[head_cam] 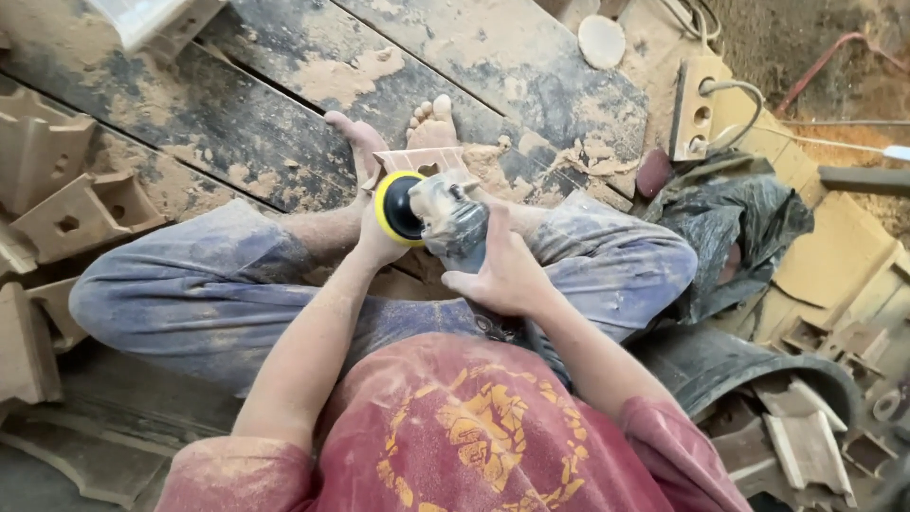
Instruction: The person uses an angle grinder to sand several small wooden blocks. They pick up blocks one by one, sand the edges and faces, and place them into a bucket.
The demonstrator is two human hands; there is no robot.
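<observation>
The person sat cross-legged on the dusty floor planks [237, 104], bare feet out in front, working a small carved wooden piece [417, 159] that lay propped between the feet. The right hand [502, 275] was wrapped over the grey body of a powered sander [453, 220], fingers closed around it, and the tool's yellow-rimmed disc [396, 209] faced left, just beside the wooden piece. The left hand [377, 239] sat under the disc, against the tool; whether its fingers were curled round the piece or only steadying it I could not tell, since the sander hid them. Sawdust lay thick on the trousers, arms and planks, so by my judgement a good deal of sanding was already done. A stack of similar carved wooden blocks [66, 204] waited to the left, and more wooden pieces [806, 446] filled a black tub [701, 365] at the right; which pile was finished I could not say. A wooden socket block [697, 109] with a cable lay beyond.
</observation>
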